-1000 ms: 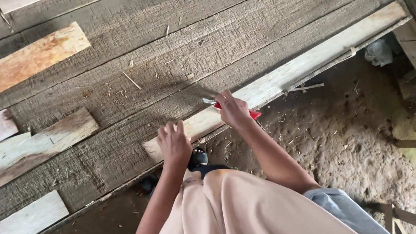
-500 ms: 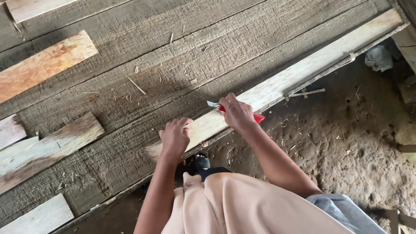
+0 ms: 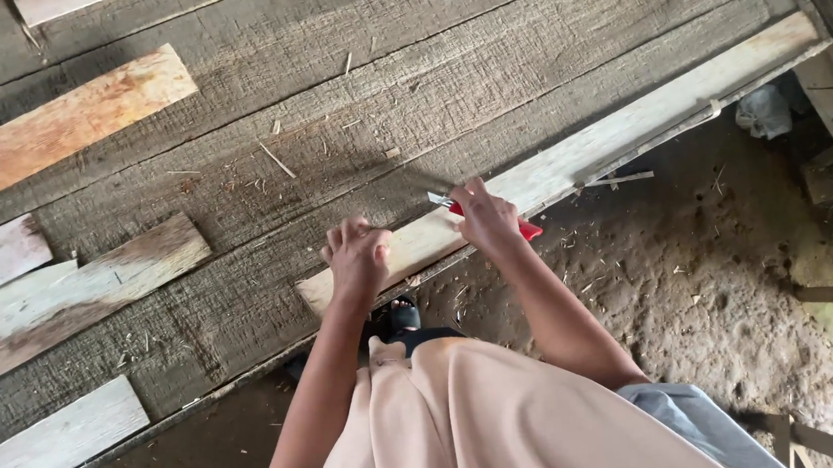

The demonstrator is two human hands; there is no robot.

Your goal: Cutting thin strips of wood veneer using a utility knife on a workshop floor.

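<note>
the right hand (image 3: 486,220) is closed around a red utility knife (image 3: 527,229), blade on the long pale plank (image 3: 570,155) at the platform's near edge. the left hand (image 3: 356,259), fingers curled, presses the plank's near-left end. the plank looks stiff, light and splintery; best pinned flat there.

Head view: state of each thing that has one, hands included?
Left hand: fingers curled, pressing on the near end of the pale strip.
Right hand: shut on the red-handled cutter.
Red-handled cutter: gripped, tip at the pale strip's surface.
Pale strip: lying flat along the platform's edge.
Plank platform: rough, strewn with wood slivers.
Loose boards: lying flat, untouched.
Dirt ground: bare, littered with scraps.
</note>
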